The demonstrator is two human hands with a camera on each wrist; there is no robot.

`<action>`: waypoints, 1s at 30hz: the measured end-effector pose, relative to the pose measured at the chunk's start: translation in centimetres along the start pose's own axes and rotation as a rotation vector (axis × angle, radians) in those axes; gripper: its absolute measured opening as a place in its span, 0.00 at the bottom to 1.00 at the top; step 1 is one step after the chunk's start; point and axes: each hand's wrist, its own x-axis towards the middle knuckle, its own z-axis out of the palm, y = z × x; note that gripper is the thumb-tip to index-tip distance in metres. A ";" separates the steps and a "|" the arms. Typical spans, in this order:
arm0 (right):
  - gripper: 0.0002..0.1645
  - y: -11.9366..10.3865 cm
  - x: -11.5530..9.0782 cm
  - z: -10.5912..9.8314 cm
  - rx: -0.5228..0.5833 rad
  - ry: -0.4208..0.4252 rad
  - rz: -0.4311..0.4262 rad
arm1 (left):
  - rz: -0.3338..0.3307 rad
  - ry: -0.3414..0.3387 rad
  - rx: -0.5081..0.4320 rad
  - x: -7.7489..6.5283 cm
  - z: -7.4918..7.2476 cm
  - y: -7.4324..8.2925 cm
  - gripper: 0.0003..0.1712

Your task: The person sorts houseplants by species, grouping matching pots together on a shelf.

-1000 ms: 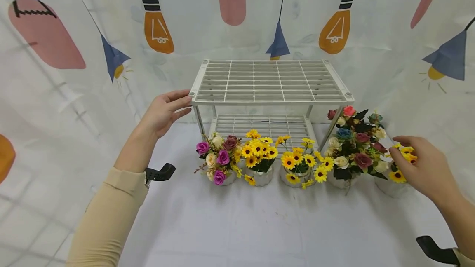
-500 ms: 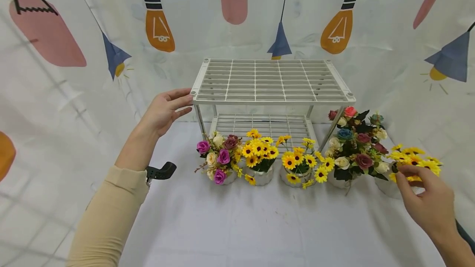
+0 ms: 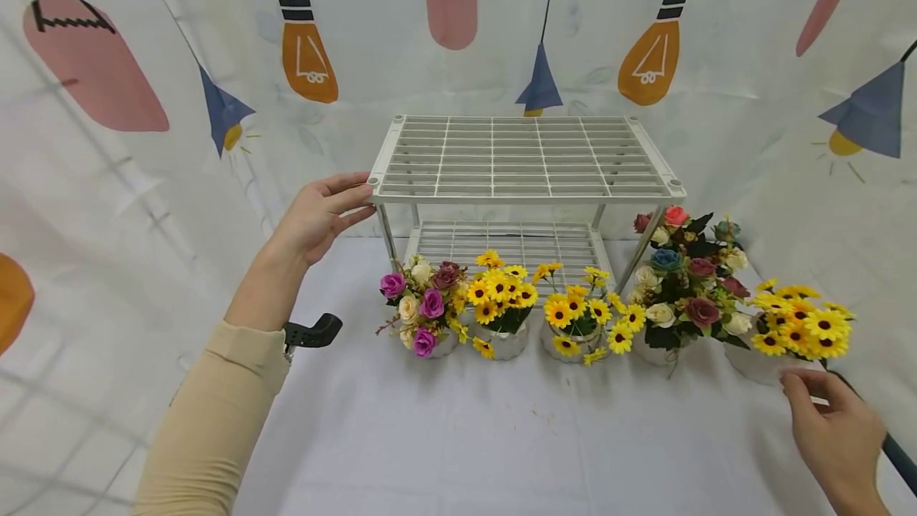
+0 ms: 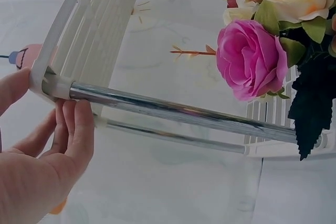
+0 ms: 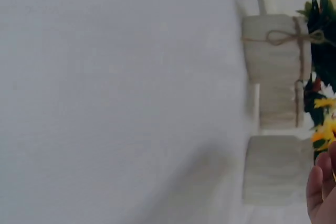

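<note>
My left hand (image 3: pixel 311 221) holds the near left corner of a white two-tier rack (image 3: pixel 530 199). In the left wrist view its thumb lies on the corner and its fingers touch the metal post (image 4: pixel 173 111) just below. My right hand (image 3: pixel 838 432) is at the far right, fingers loosely bent, with nothing seen in its grasp. It is close to the front of a white pot (image 3: pixel 755 365) of yellow daisy-like flowers (image 3: pixel 802 329). In the right wrist view, fingertips show beside that pot's flowers; whether they touch cannot be told.
A row of potted artificial flowers stands before the rack: purple and cream roses (image 3: pixel 426 305), two yellow bunches (image 3: pixel 497 293), and a tall mixed rose pot (image 3: pixel 688 293). The rack's lower tier (image 3: pixel 509 237) is behind them. A patterned curtain (image 3: pixel 401 38) hangs behind the white-covered table (image 3: pixel 466 436).
My right hand has moved from over the far-right yellow flowers down and toward me, uncovering them. My left hand has stayed at the rack's corner; rack and pots have not moved.
</note>
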 end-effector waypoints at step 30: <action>0.55 3.7 2.4 2.6 0.158 -0.174 0.523 | -0.001 -0.002 0.009 -0.1 -0.1 -0.2 0.32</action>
